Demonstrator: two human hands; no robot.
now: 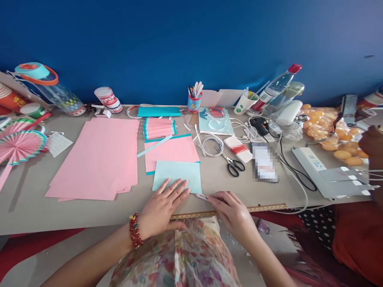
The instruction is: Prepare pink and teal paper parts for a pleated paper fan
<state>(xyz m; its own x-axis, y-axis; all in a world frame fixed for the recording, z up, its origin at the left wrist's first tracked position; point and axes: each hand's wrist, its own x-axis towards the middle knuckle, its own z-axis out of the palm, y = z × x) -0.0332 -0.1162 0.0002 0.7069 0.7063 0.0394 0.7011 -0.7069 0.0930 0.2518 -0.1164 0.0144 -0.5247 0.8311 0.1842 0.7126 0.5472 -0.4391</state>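
The grey worktop [22, 217] carries a stack of pink sheets [95, 159], a pale blue sheet [178, 174] near its front edge, black-handled scissors [231, 163], a white power strip [317, 177] and, toward the right, what look like orange balls [342, 134] in clear plastic.

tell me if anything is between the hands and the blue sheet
Nothing visible: the left hand rests on the blue sheet, and the right hand holds a white tool, its tip by the near edge.
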